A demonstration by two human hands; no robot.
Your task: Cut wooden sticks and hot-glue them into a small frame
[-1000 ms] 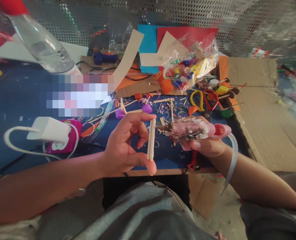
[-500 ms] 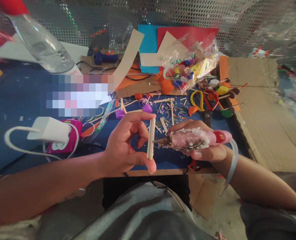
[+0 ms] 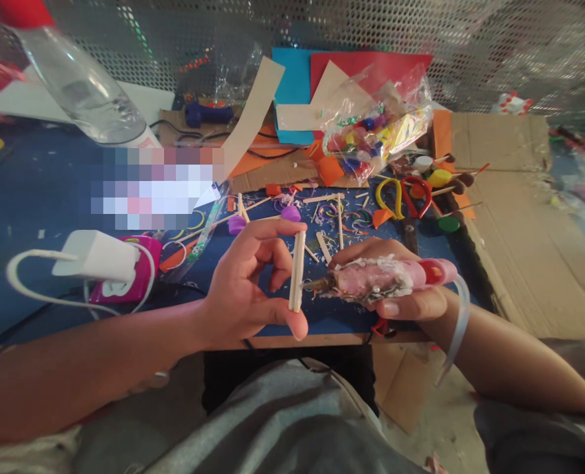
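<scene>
Between the thumb and index finger of my left hand is a short stack of wooden craft sticks, gripped at its two ends and held upright on edge. My right hand is wrapped round a pink hot glue gun, its body crusted with dried glue and grime. The nozzle points left, with its tip at or very close to the sticks' right side; I cannot tell if they touch. A clear glue stick curves down from the gun's rear. Beyond my hands lie loose craft sticks and purple caps.
Scissors with yellow and red handles lie behind my right hand. A white charger sits in a pink socket block at left, below a clear bottle. Cardboard covers the right side. A plastic bag of colourful bits lies at the back.
The glue gun's tip has shifted slightly down along the craft sticks. My left hand keeps its pinch, with the sticks tilted a little differently. The rest stays as it was.
</scene>
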